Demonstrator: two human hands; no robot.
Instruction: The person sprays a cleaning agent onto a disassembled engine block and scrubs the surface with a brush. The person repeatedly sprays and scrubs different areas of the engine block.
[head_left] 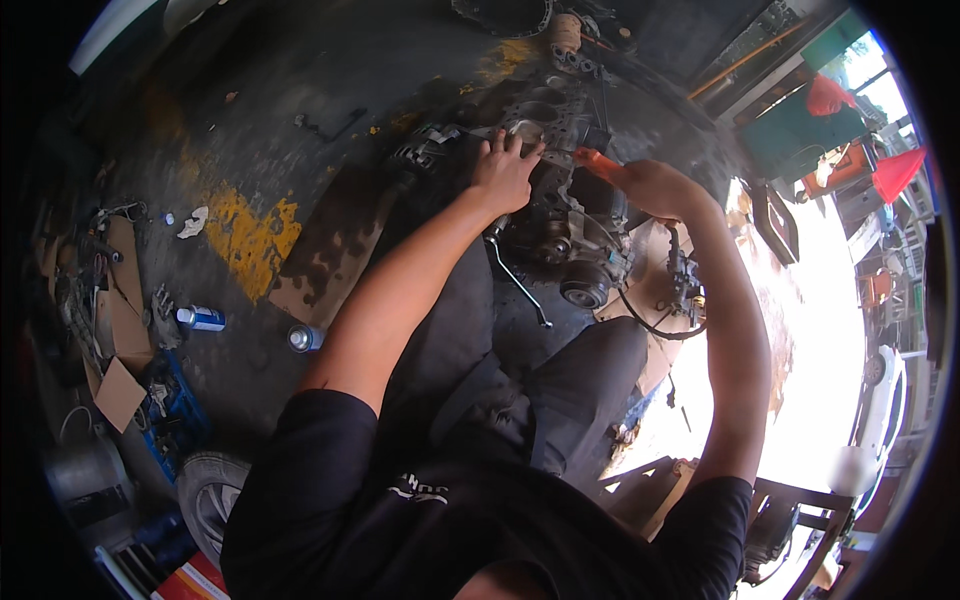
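A dark grey metal engine block with round cylinder bores (570,120) is placed low in front of the person, with its flat upper face turned toward the camera. The bare left hand (505,178) is laid palm down over the near left part of this face; its fingers are splayed and released, and their tips are rested at or just beside one of the bores. By the bare right hand (660,190) an orange-red, handle-like object (598,164) is grasped, the fingers being curled closely round it; its exact kind cannot be told. The object is pointed leftward over the block, toward the left hand, and the two hands are kept apart. The block is thus situated under the left hand and to the left of the right fist.

On the near end of the engine a round, dark grooved pulley (584,286) is seen. A bent silver metal bar (520,285) is positioned to the left of the pulley. To the right, a black curved hose (655,328) is seen near a dark metal part with fittings (683,280). Farther left, a brown cardboard sheet with dark stains (325,250) is spread on the dark floor (270,130), which is marked by a worn yellow paint patch (255,240). Beyond it, a blue-and-silver can (202,318) is found lying on its side
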